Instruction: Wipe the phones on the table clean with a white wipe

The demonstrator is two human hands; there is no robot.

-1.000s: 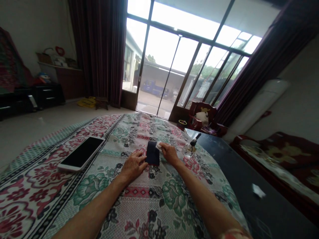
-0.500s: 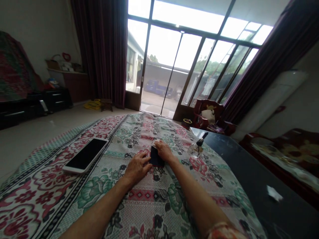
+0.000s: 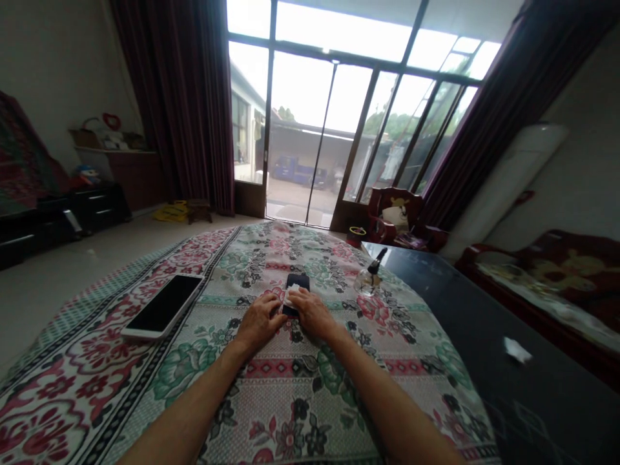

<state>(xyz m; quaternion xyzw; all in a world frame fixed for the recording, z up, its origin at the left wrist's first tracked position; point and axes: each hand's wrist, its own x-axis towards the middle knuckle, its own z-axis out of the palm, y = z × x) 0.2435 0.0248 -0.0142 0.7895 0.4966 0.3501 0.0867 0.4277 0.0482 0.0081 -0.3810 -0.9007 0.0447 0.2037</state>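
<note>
Patterned cloth, pink, green and black on white, covers the round table; this tablecloth (image 3: 290,410) fills the near ground, and both bare forearms reach forward over it from the lower edge of the view.

Left hand (image 3: 261,318): palm down, fingers loosely bent, fingertips and thumb at the left side of a dark flat object (image 3: 298,281). Whether it pinches that edge or only rests against it cannot be told.

Right hand (image 3: 314,311): fingers bent and closed over a white wad (image 3: 292,295), seemingly tissue, which is pressed down on the upper face of the dark object. The thumb is not clearly visible.

Position of the dark object: flat on the cloth, between the two hands, long side running away from the person. Its far end projects uncovered beyond the right fingertips; a small strip shows nearer, below the wad; much of the right side lies hidden under the right hand.

To the left, well apart from the hands, a large phone (image 3: 165,307) with a white rim lies screen up, screen dark. Right of the hands, a clear bottle (image 3: 367,282) with a black top stands on the cloth.

Beyond the cloth at right: black table (image 3: 450,303) bearing a crumpled white scrap (image 3: 517,350).

Farther off: carved wooden chair (image 3: 394,216), dark curtain (image 3: 194,116), glazed door (image 3: 310,142) with daylight behind.
</note>
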